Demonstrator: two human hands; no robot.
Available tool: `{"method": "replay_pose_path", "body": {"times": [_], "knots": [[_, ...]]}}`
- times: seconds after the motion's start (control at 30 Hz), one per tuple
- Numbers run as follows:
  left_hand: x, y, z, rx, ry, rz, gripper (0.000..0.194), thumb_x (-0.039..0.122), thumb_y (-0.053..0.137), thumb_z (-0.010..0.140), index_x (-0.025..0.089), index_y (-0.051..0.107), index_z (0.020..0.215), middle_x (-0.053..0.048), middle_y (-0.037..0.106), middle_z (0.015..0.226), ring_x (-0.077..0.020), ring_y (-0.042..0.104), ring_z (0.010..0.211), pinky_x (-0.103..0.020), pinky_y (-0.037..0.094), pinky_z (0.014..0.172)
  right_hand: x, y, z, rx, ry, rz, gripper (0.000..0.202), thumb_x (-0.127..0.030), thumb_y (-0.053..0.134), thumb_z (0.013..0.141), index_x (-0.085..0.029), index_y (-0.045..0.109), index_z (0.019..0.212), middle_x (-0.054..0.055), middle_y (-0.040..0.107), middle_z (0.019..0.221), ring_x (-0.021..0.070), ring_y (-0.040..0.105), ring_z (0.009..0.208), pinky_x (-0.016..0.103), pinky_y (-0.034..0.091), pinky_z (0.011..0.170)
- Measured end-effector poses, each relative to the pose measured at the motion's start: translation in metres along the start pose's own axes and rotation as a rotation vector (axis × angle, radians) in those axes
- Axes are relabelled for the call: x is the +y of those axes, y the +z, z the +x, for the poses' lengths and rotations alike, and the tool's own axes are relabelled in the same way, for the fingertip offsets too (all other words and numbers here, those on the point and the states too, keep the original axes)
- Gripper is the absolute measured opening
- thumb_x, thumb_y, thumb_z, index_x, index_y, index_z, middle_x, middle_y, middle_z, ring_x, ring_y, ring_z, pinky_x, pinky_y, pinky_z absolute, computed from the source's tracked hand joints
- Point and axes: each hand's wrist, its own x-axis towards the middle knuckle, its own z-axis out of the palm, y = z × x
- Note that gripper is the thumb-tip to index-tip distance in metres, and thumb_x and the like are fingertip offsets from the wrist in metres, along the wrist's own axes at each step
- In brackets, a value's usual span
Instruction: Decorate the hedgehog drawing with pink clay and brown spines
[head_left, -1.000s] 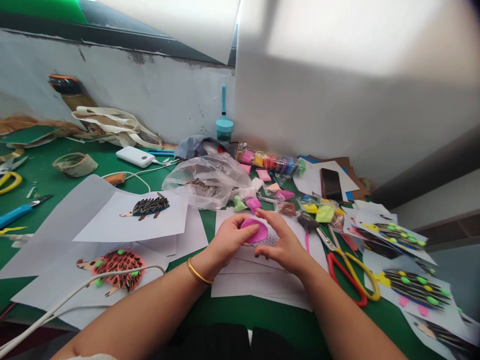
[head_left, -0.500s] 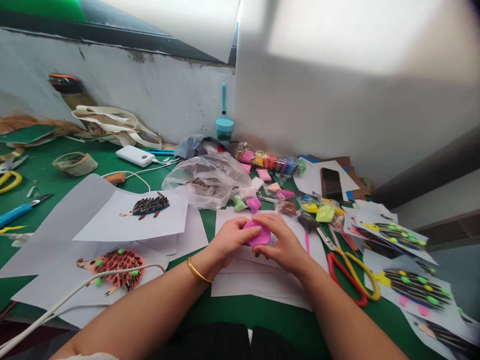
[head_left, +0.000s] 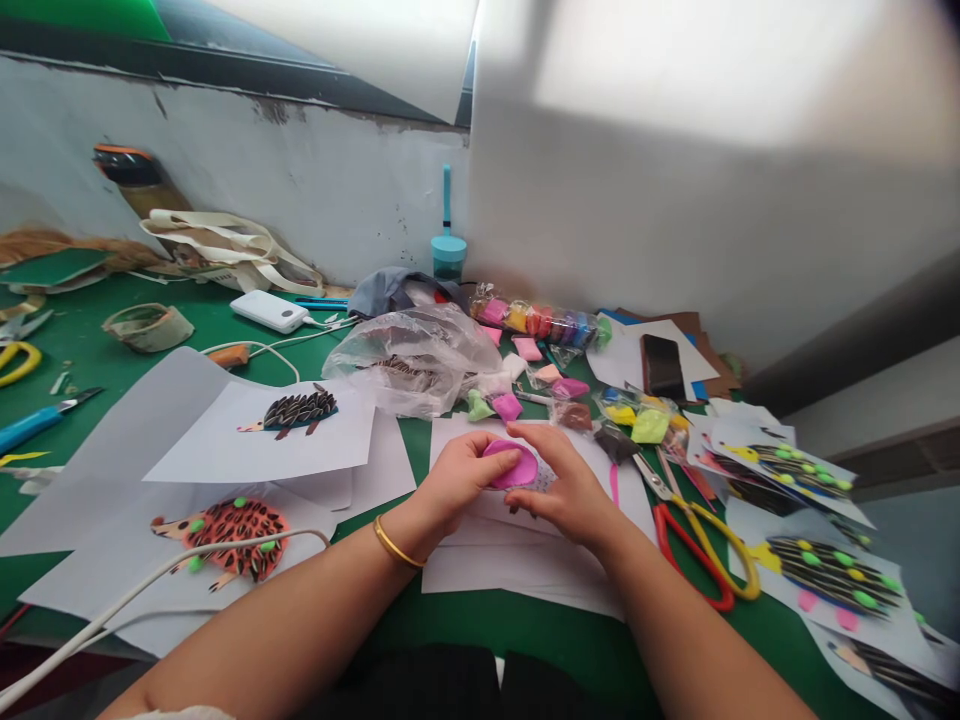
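A flattened piece of pink modelling clay [head_left: 521,468] is in front of me, above white paper sheets [head_left: 480,567]. My left hand [head_left: 457,482] grips its left side, with the thumb lying on top. My right hand [head_left: 566,478] curves around the other side, its thumb and fingers spread apart. Under the clay, a dotted greyish patch with small dark bits below it shows in part; my hands hide the rest. Just right of my right arm lie scissors [head_left: 694,545] with red and yellow handles.
Small packs of coloured clay [head_left: 574,415] and a clear plastic bag [head_left: 420,360] of seeds lie beyond my hands. Hedgehog pictures covered with seeds [head_left: 225,540] flank me on both sides. A white cable [head_left: 161,575] crosses the left sheets. A phone [head_left: 661,367] lies at the back right.
The right fingers have opened away from the pink clay, uncovering more of its face and the dotted patch. My left hand keeps its hold.
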Motion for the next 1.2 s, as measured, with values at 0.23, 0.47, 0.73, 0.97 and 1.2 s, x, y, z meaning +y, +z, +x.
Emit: {"method": "replay_pose_path", "body": {"times": [0.23,0.47,0.73,0.97,1.2], "knots": [[0.001,0.002,0.0,-0.006,-0.021,-0.084,0.036,0.04,0.082,0.067,0.014,0.063,0.084,0.0,0.061,0.075,-0.0108,0.055,0.065,-0.024,0.043,0.063,-0.001,0.0,0.0,-0.019,-0.006,0.025,0.075,-0.061,0.075,0.074,-0.032,0.052,0.14,0.008,0.058,0.135,0.0303,0.051,0.126,0.049,0.042,0.107],[0.001,0.002,0.002,0.057,-0.074,-0.076,0.04,0.043,0.082,0.065,0.015,0.061,0.085,-0.001,0.065,0.074,-0.0113,0.057,0.064,-0.023,0.041,0.059,0.029,-0.067,0.017,0.371,0.288,-0.195,0.037,-0.05,0.046,0.096,-0.023,0.07,0.089,0.006,0.072,0.093,0.0259,0.066,0.093,0.043,0.051,0.088],[0.003,0.006,-0.001,0.021,-0.052,-0.136,0.039,0.042,0.083,0.065,0.016,0.059,0.082,-0.001,0.064,0.07,-0.0108,0.056,0.057,-0.023,0.039,0.055,0.167,-0.195,0.038,0.289,1.044,-0.68,0.058,-0.048,0.063,0.079,-0.018,0.052,0.128,0.018,0.064,0.123,0.034,0.061,0.11,0.045,0.046,0.091],[0.002,0.004,0.001,0.042,-0.073,-0.138,0.041,0.042,0.085,0.062,0.014,0.062,0.083,-0.001,0.064,0.074,-0.0106,0.057,0.065,-0.022,0.04,0.06,0.203,-0.187,0.045,0.127,1.17,-0.755,0.097,-0.061,0.072,0.066,-0.016,0.033,0.143,0.029,0.053,0.13,0.0404,0.053,0.12,0.045,0.042,0.089],[0.001,0.003,0.001,0.03,-0.076,-0.159,0.041,0.041,0.086,0.062,0.015,0.063,0.083,0.0,0.064,0.074,-0.011,0.056,0.064,-0.023,0.04,0.061,0.222,-0.191,0.054,0.075,1.174,-0.761,0.102,-0.055,0.071,0.068,-0.018,0.023,0.15,0.03,0.05,0.129,0.0418,0.053,0.117,0.045,0.04,0.084]]}}
